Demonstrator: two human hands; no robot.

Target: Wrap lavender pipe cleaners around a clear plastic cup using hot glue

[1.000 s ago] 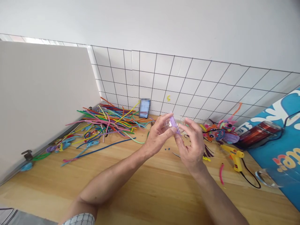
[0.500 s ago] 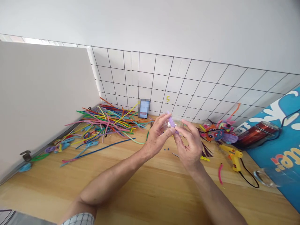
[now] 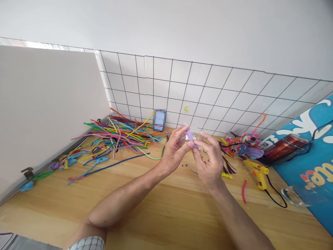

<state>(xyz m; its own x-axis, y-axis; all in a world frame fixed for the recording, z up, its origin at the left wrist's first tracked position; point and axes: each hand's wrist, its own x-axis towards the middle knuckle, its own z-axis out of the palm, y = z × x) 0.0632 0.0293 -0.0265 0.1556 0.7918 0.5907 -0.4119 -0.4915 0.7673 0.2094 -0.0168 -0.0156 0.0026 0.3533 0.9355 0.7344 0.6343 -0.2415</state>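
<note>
The purple pipe cleaner [image 3: 190,135] was a short, fuzzy length held in the air above the middle of the tabletop [image 3: 161,208], between the two hands. The left hand [image 3: 173,154] pinched its upper part between thumb and forefinger. The right hand [image 3: 211,165] pinched its lower end with thumb and fingertip, its other fingers loosely spread. Something clear and rounded [image 3: 196,136] showed just behind the purple piece, too faint to name.

By its look the piece was very light and soft-coated over a thin wire, so it probably bent easily, kept the bend, and was not slippery. It was best gripped near the ends, where the cut wire could prick.

To the left lay a heap of coloured pipe cleaners [image 3: 119,135], with a phone [image 3: 159,119] propped against the tiled wall [image 3: 208,90] behind it. To the right stood some finished pipe-cleaner figures [image 3: 241,146], and nearer the edge lay a yellow glue gun [image 3: 257,172], a pink offcut [image 3: 244,192] and a red jar [image 3: 283,147] on a blue mat [image 3: 312,156].
</note>
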